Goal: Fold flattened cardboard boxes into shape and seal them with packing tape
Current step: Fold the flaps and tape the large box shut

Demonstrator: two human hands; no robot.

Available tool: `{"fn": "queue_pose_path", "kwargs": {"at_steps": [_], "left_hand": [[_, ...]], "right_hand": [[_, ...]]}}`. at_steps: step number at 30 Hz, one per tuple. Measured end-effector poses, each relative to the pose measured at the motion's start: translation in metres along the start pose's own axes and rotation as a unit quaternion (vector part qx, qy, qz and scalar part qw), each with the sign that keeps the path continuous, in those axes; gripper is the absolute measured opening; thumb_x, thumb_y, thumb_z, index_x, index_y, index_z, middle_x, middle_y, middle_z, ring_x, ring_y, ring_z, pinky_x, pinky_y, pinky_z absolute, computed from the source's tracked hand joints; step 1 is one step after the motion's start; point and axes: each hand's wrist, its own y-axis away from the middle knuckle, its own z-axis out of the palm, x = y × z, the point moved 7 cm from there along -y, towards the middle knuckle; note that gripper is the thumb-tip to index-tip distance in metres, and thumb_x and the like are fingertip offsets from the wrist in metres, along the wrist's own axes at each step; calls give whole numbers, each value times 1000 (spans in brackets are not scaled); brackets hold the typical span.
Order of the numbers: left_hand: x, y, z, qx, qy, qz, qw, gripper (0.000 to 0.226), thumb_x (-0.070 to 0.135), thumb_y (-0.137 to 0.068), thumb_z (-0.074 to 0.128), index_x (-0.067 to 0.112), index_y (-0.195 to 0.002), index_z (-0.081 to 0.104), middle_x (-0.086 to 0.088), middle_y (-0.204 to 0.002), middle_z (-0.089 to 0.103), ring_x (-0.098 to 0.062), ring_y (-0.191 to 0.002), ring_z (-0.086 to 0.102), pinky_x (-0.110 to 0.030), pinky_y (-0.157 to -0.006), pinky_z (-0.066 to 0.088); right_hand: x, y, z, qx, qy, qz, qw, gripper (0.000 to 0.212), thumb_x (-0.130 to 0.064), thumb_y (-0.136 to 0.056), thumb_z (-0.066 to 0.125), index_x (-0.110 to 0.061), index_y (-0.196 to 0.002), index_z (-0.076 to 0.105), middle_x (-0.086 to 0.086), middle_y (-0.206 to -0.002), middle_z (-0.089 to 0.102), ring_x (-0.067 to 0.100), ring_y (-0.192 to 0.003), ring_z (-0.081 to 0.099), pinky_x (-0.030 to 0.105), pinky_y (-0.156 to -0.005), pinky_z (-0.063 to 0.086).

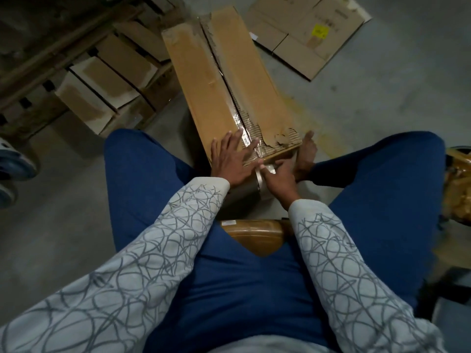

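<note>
1. Floor point(382, 110): grey concrete. I'm seated, knees in blue trousers spread either side of the work.
2. Stack of boxes point(109, 80): far left, several leaning in a row, well apart from my hands.
3. Flattened carton point(305, 31): far right on the floor, yellow label on it, untouched.
4. Box point(229, 85): long, folded into shape, lies between my knees running away from me. Centre seam along the top has clear tape over it; top paper layer is torn near the close right corner.
5. My bare foot point(307, 154): just beside the box's near right corner.
6. Left hand point(230, 159): flat, fingers spread wide, palm pressed on the near end of the box top, just left of the seam. Grips nothing.
7. Right hand point(279, 178): just below the box's near edge, closed around the tape roll point(265, 174). A clear strip runs from the roll up over the edge onto the seam, beside my left fingertips.
</note>
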Motion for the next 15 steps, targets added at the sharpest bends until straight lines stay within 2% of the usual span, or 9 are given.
{"fn": "queue_pose_path", "kwargs": {"at_steps": [7, 11, 13, 15], "left_hand": [[4, 3, 3, 3, -23, 0, 1000, 65, 74, -96, 28, 53, -155, 15, 1, -169, 4, -29, -155, 1, -60, -121, -7], [2, 2, 0, 5, -16, 4, 1000, 64, 73, -96, 29, 53, -155, 15, 1, -169, 4, -29, -155, 1, -61, -121, -6], [3, 2, -4, 12, -11, 12, 1000, 62, 72, -97, 30, 52, -155, 19, 1, -168, 8, -29, -154, 5, -60, -122, -3], [2, 0, -14, 33, 29, 14, 999, 55, 66, -99, 36, 49, -151, 34, 0, -164, 21, -28, -151, 15, -57, -122, 6]], "right_hand": [[10, -9, 4, -58, 113, 10, 992, 42, -52, -94, 55, -30, -130, 55, 9, -135, 59, 33, -122, 55, 45, -104, 45], [15, -6, 6, -46, 97, 17, 994, 30, -52, -94, 53, -36, -118, 58, 7, -130, 60, 33, -119, 56, 50, -104, 46], [12, -5, 4, -28, 53, 7, 998, 36, -48, -93, 60, -30, -124, 53, 9, -134, 58, 34, -123, 54, 51, -104, 46], [8, -6, 1, -14, 3, 12, 1000, 55, -49, -92, 63, -22, -137, 46, 8, -140, 55, 31, -127, 52, 52, -106, 44]]}}
